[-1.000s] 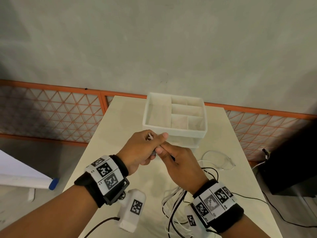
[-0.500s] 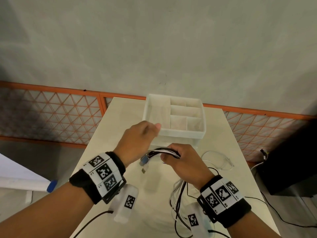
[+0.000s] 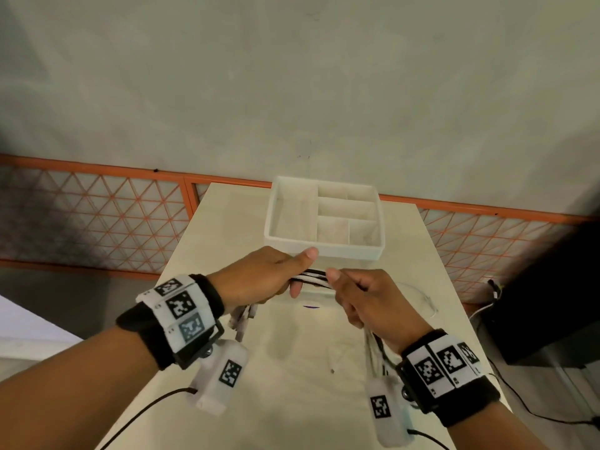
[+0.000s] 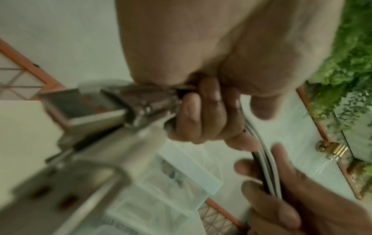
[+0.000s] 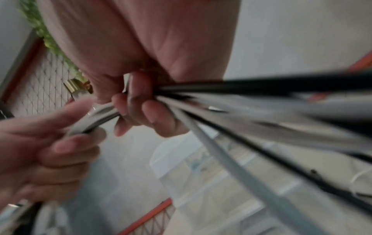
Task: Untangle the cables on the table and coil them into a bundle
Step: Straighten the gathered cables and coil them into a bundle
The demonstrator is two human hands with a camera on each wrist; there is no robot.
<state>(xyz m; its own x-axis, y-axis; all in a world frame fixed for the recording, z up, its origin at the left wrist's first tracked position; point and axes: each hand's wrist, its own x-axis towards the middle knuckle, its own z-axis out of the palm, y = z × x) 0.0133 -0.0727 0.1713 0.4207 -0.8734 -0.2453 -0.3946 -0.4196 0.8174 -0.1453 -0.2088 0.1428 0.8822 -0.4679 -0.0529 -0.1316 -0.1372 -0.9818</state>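
Note:
A bunch of black and white cables (image 3: 312, 277) stretches level between my two hands above the table (image 3: 292, 401). My left hand (image 3: 259, 280) grips one end of the bunch, fingers curled round it; USB plugs (image 3: 242, 319) hang below that fist and fill the left wrist view (image 4: 84, 111). My right hand (image 3: 363, 300) grips the cables (image 5: 100, 116) a short way to the right. From it the strands (image 3: 376, 352) drop past my wrist; in the right wrist view they run off blurred (image 5: 261, 127).
A white divided tray (image 3: 324, 251) stands just beyond my hands at the table's far side. A clear cable loop (image 3: 422, 297) lies on the table to the right. Orange mesh fencing (image 3: 97, 222) runs behind; a dark box (image 3: 545, 303) stands right of the table.
My hands, pressed together a second ago, have drawn apart. The cable bunch now runs straight between them, and the plugs hang under my left fist.

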